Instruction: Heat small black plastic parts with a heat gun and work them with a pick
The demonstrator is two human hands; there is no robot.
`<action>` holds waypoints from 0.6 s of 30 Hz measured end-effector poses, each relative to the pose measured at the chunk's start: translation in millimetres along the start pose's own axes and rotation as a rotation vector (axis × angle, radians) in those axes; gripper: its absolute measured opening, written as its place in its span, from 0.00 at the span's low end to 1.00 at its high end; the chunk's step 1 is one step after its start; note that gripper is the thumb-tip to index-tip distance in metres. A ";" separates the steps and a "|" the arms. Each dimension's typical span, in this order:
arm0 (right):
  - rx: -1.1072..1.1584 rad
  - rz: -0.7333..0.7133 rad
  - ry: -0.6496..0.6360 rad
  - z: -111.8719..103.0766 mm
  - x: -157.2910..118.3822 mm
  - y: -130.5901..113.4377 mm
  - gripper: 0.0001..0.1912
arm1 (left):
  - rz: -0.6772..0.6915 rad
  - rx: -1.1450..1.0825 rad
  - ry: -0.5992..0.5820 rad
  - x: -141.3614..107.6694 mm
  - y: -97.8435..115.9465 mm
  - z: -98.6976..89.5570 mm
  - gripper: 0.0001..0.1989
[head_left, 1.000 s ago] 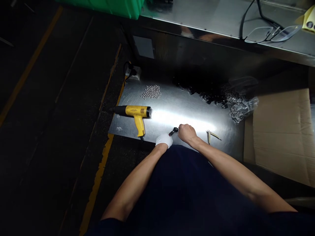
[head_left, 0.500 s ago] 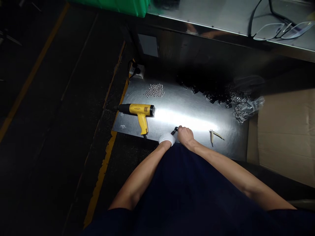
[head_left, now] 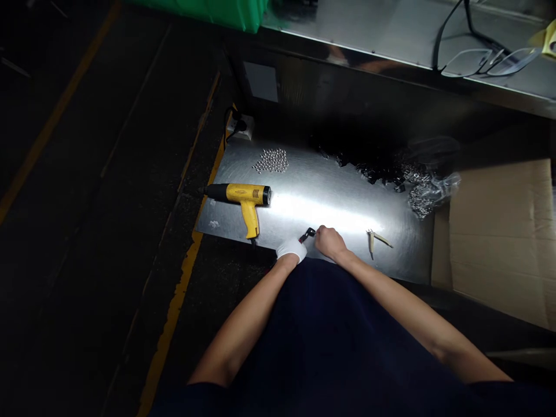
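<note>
My left hand (head_left: 292, 250), in a white glove, is closed around the lower end of a small black angled piece (head_left: 310, 233). A bit of red shows where the piece leaves the glove. My bare right hand (head_left: 329, 242) is closed at the piece's upper end, its fingertips pinched together. What lies inside that pinch is hidden. Both hands are at the front edge of a metal bench (head_left: 304, 179). Left of them lies a yellow heat gun (head_left: 245, 200), nozzle pointing left. A pair of small pliers with tan handles (head_left: 377, 240) rests to the right.
Small shiny metal pieces (head_left: 271, 160) are grouped at the back left. Dark parts (head_left: 373, 171) and a plastic bag with metal pieces (head_left: 423, 194) lie at the back right, beside a cardboard box (head_left: 499, 237). Eyeglasses (head_left: 471, 62) and a green bin (head_left: 234, 13) stand on the upper shelf.
My hands have drawn slightly apart, the left one moving a little left and down. More of the black piece and some red now show between them. The view has shifted slightly.
</note>
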State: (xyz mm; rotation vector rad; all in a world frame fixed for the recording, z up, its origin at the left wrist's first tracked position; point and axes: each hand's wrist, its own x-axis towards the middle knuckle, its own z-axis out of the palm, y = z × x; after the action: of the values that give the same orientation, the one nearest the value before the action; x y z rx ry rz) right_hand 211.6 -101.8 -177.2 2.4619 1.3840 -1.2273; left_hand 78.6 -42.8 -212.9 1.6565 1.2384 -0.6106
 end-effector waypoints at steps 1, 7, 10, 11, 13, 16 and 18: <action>0.009 -0.008 -0.008 -4.4 1.2 7.1 0.16 | -0.032 0.033 -0.008 -1.1 -1.9 -0.1 0.18; 0.077 -0.125 -0.059 -36.0 6.0 35.5 0.13 | -0.020 0.155 -0.053 -11.6 -4.5 -8.5 0.18; 0.105 -0.195 -0.035 -50.3 2.7 39.6 0.12 | 0.013 0.167 -0.050 -20.7 -1.0 -20.4 0.16; 0.114 -0.217 -0.021 -54.0 0.8 40.7 0.12 | 0.023 0.164 -0.045 -24.3 0.2 -24.2 0.16; 0.134 -0.251 0.015 -59.2 -3.8 43.1 0.12 | 0.040 0.147 -0.041 -32.1 2.4 -30.0 0.16; 0.181 -0.274 0.076 -60.1 -11.5 46.5 0.13 | 0.058 0.102 -0.052 -45.0 5.6 -31.6 0.17; 0.222 -0.264 0.125 -55.2 -16.1 48.0 0.13 | 0.057 0.071 -0.055 -53.3 7.2 -28.8 0.17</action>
State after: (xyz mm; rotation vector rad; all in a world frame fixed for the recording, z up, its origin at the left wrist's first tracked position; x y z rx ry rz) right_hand 276.4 -119.0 -143.7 2.6052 1.7415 -1.3655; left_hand 61.8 -41.3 -154.3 1.7169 1.1376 -0.6672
